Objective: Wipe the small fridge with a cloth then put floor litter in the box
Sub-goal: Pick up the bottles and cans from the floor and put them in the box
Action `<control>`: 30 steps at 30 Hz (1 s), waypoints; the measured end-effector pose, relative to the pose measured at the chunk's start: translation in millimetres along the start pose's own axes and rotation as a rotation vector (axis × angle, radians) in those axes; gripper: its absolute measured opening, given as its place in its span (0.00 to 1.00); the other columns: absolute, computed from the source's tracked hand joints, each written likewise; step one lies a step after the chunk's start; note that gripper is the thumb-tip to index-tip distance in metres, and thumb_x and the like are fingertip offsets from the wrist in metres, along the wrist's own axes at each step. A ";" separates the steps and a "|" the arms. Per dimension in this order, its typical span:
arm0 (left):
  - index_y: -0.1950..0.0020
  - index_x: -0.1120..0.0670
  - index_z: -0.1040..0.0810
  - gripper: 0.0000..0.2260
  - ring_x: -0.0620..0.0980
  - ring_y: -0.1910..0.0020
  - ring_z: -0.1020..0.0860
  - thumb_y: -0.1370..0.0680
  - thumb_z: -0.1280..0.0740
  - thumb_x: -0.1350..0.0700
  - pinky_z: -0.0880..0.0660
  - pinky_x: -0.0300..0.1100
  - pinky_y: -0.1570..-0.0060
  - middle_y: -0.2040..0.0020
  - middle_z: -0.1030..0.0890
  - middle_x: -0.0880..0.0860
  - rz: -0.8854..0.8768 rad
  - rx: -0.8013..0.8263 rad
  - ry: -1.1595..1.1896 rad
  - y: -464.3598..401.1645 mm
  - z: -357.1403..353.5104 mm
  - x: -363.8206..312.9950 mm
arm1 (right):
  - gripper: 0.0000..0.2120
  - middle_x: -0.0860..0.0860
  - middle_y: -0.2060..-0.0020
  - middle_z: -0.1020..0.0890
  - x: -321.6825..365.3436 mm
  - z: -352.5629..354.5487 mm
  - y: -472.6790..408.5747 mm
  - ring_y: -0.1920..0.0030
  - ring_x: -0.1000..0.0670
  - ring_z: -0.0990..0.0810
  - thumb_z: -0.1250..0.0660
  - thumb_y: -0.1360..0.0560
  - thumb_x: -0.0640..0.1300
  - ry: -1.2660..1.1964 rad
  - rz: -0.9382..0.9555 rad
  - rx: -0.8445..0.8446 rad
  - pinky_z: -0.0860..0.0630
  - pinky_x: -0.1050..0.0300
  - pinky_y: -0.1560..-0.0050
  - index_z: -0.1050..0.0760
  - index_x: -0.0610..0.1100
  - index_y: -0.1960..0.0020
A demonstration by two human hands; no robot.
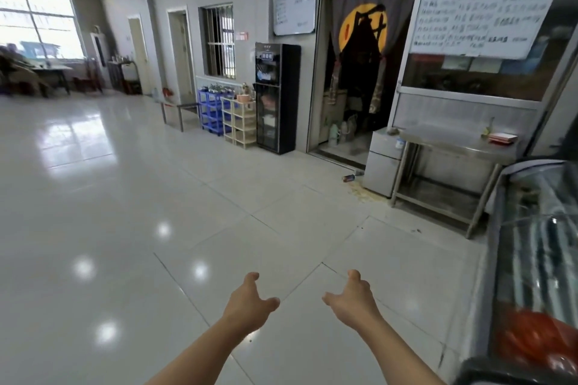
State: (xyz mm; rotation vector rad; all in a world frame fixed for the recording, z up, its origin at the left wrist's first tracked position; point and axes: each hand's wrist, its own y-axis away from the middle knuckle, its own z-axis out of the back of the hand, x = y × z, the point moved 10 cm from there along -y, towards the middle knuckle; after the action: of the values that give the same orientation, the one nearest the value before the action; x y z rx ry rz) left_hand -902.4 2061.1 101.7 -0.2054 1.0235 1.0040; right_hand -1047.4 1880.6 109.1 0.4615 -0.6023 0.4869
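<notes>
The small silver fridge [383, 162] stands against the far right wall, beside a steel table [459, 147]. A crumpled can [348, 178] lies on the floor just left of the fridge, with a patch of scattered crumbs [364, 192] in front of it. A small dark cloth-like lump [393, 131] rests on the fridge top. My left hand [248, 303] and my right hand [352, 298] are stretched out low over the tiled floor, both empty with fingers apart, far from the fridge. No box is visible.
A glass display counter [538, 259] runs along the right edge. A black water dispenser [276, 97], cream shelves [240, 122] and blue shelves [211, 112] line the back wall. A curtained doorway [353, 78] opens left of the fridge. Glossy tiled floor [125, 212] spreads to the left.
</notes>
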 end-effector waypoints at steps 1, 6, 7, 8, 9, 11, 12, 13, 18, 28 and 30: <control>0.26 0.52 0.43 0.32 0.55 0.35 0.29 0.26 0.31 0.50 0.29 0.46 0.38 0.30 0.32 0.57 0.004 0.002 -0.008 -20.3 5.4 -6.0 | 0.38 0.42 0.32 0.37 7.1 0.2 -21.3 0.33 0.43 0.33 0.33 0.27 0.52 0.004 -0.004 0.005 0.29 0.51 0.39 0.49 0.41 0.27; 0.27 0.52 0.41 0.31 0.54 0.37 0.28 0.26 0.31 0.50 0.28 0.46 0.40 0.31 0.32 0.57 0.000 -0.013 -0.011 -115.2 34.9 -33.5 | 0.38 0.42 0.32 0.36 50.5 5.6 -114.4 0.32 0.43 0.35 0.32 0.28 0.52 0.022 0.007 0.003 0.31 0.51 0.38 0.47 0.42 0.27; 0.27 0.51 0.41 0.31 0.54 0.38 0.27 0.26 0.31 0.50 0.28 0.46 0.40 0.31 0.32 0.57 0.003 -0.009 -0.012 -133.3 38.7 -36.6 | 0.37 0.42 0.32 0.36 59.8 5.9 -131.8 0.32 0.43 0.34 0.32 0.28 0.52 0.029 0.014 0.004 0.31 0.51 0.38 0.47 0.42 0.27; 0.27 0.51 0.41 0.31 0.53 0.39 0.27 0.26 0.31 0.50 0.27 0.46 0.40 0.31 0.31 0.56 0.007 -0.002 -0.017 -152.2 42.3 -38.7 | 0.37 0.42 0.33 0.36 69.2 5.1 -149.3 0.33 0.43 0.34 0.32 0.28 0.52 0.033 0.023 0.007 0.31 0.52 0.39 0.46 0.41 0.27; 0.27 0.51 0.41 0.31 0.53 0.39 0.27 0.26 0.31 0.50 0.28 0.46 0.40 0.32 0.31 0.56 0.010 0.007 -0.024 -172.0 45.2 -40.6 | 0.37 0.42 0.33 0.35 78.3 3.7 -167.3 0.33 0.43 0.33 0.32 0.28 0.52 0.035 0.032 0.010 0.30 0.52 0.40 0.46 0.41 0.28; 0.27 0.51 0.40 0.30 0.53 0.39 0.28 0.26 0.31 0.50 0.28 0.45 0.40 0.32 0.31 0.56 0.013 0.028 -0.034 -214.5 51.0 -45.5 | 0.37 0.42 0.33 0.35 96.0 -0.3 -205.2 0.34 0.43 0.32 0.32 0.28 0.52 0.041 0.042 0.015 0.30 0.52 0.41 0.46 0.41 0.27; 0.27 0.52 0.40 0.30 0.53 0.38 0.28 0.26 0.31 0.50 0.28 0.45 0.39 0.32 0.31 0.56 0.008 0.035 -0.040 -237.3 55.0 -49.5 | 0.38 0.42 0.33 0.35 105.2 -2.2 -225.3 0.34 0.43 0.32 0.31 0.28 0.52 0.045 0.042 0.016 0.30 0.52 0.41 0.47 0.41 0.27; 0.27 0.52 0.40 0.30 0.53 0.37 0.28 0.26 0.31 0.49 0.29 0.46 0.39 0.32 0.31 0.56 -0.002 0.040 -0.047 -261.3 59.7 -54.4 | 0.38 0.42 0.33 0.35 114.8 -3.5 -246.2 0.35 0.43 0.31 0.31 0.29 0.52 0.050 0.040 0.013 0.30 0.53 0.41 0.47 0.41 0.27; 0.28 0.51 0.39 0.30 0.53 0.38 0.28 0.26 0.31 0.48 0.28 0.47 0.39 0.34 0.30 0.56 -0.065 0.089 -0.091 -389.1 87.1 -86.6 | 0.38 0.42 0.33 0.35 163.2 0.8 -347.2 0.34 0.43 0.31 0.31 0.29 0.53 0.035 -0.004 -0.048 0.30 0.53 0.40 0.47 0.41 0.27; 0.28 0.51 0.38 0.30 0.52 0.39 0.28 0.26 0.30 0.49 0.29 0.41 0.43 0.34 0.29 0.55 -0.155 0.237 -0.136 -586.0 87.4 -175.1 | 0.38 0.43 0.33 0.36 214.5 23.1 -513.9 0.34 0.44 0.32 0.32 0.28 0.53 -0.028 -0.125 -0.125 0.29 0.53 0.38 0.48 0.44 0.27; 0.28 0.51 0.38 0.30 0.52 0.39 0.27 0.26 0.31 0.48 0.29 0.41 0.42 0.34 0.29 0.54 -0.168 0.267 -0.160 -623.5 78.7 -190.4 | 0.38 0.43 0.32 0.37 219.2 24.9 -553.3 0.34 0.43 0.33 0.32 0.28 0.54 -0.028 -0.150 -0.131 0.30 0.52 0.38 0.48 0.43 0.27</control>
State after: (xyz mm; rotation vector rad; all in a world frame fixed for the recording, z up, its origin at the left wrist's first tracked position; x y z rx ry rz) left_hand -396.8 1642.4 114.1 0.0094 0.9656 0.7120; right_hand -593.8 1494.6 118.8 0.3860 -0.6171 0.2968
